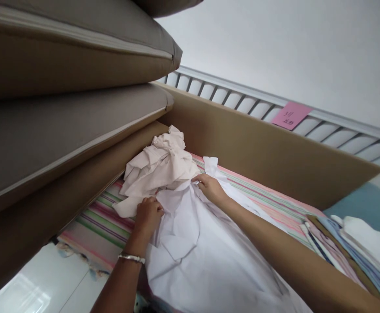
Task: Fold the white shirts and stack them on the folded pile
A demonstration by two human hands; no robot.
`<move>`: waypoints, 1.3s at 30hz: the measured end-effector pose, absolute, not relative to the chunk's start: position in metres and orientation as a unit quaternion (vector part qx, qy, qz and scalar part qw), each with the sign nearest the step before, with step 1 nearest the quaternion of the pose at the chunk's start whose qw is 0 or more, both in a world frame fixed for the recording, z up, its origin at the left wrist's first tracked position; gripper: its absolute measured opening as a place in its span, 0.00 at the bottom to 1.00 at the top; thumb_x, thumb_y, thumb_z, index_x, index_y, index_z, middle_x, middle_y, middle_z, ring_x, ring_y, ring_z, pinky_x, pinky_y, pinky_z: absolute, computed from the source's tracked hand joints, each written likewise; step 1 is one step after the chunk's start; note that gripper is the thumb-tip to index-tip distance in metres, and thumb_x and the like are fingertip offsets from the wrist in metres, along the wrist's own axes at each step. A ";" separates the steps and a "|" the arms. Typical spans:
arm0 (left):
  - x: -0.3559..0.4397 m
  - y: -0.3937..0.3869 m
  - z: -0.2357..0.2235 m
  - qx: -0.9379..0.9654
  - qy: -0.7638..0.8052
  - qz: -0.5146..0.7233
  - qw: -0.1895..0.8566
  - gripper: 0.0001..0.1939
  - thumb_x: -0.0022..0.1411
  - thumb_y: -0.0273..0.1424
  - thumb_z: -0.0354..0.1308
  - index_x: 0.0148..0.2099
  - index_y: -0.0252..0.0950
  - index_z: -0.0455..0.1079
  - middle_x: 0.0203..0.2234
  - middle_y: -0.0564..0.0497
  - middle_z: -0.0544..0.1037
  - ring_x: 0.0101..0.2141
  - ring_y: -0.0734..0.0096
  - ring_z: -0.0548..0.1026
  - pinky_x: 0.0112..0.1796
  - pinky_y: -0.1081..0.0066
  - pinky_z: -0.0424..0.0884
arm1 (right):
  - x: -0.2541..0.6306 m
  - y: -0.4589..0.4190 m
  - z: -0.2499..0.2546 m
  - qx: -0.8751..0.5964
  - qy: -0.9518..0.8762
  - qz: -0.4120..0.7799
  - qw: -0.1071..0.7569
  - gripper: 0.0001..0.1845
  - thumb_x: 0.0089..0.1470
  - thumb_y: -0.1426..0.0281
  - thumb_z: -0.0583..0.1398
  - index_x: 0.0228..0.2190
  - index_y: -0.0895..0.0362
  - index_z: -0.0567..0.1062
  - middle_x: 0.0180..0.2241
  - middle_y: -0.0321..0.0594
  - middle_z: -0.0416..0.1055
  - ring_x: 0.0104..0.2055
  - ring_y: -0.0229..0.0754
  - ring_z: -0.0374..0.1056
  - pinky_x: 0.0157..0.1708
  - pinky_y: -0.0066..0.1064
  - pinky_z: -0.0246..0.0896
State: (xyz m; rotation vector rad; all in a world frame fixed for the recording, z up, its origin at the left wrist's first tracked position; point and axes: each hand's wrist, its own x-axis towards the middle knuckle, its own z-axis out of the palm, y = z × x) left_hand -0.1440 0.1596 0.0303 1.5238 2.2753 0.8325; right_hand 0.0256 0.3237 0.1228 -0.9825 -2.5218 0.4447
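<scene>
A white shirt [206, 256] lies spread on a striped sheet [101, 217], its collar end toward the far side. My left hand [148, 215] is closed on the shirt's fabric near the collar, a metal bangle on the wrist. My right hand [209, 187] pinches the shirt's upper edge a little farther away. Just beyond both hands sits a crumpled cream-coloured cloth [159, 169], touching the shirt.
Stacked grey-brown cushions [62, 108] rise at the left. A brown board [258, 148] runs behind the sheet, with a white railing [242, 100] and a pink note [291, 115] above it. A pile of folded clothes [356, 252] lies at the right. White floor tiles [46, 282] show lower left.
</scene>
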 end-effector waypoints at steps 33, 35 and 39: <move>-0.134 0.167 0.022 0.450 0.839 0.286 0.110 0.01 0.52 0.27 0.58 0.29 0.34 0.70 0.31 0.47 0.71 0.35 0.67 0.69 0.39 0.69 0.61 | 0.040 0.262 0.046 -0.538 -0.558 0.583 0.242 0.12 0.40 0.66 0.64 0.21 0.55 0.63 0.09 0.27 0.58 0.13 0.31 0.53 0.14 0.23 0.49; -0.134 0.167 0.023 0.441 0.834 0.306 0.124 0.01 0.50 0.26 0.59 0.27 0.34 0.69 0.29 0.47 0.70 0.35 0.66 0.69 0.38 0.68 0.61 | 0.039 0.259 0.051 -0.509 -0.554 0.613 0.242 0.15 0.41 0.65 0.63 0.19 0.55 0.61 0.09 0.26 0.57 0.12 0.30 0.52 0.14 0.23 0.47; -0.133 0.169 0.025 0.432 0.817 0.347 0.160 0.05 0.49 0.23 0.56 0.23 0.35 0.67 0.28 0.48 0.70 0.35 0.68 0.69 0.39 0.70 0.61 | 0.035 0.253 0.064 -0.432 -0.490 0.703 0.279 0.12 0.41 0.65 0.64 0.21 0.55 0.65 0.13 0.29 0.63 0.16 0.33 0.60 0.19 0.25 0.55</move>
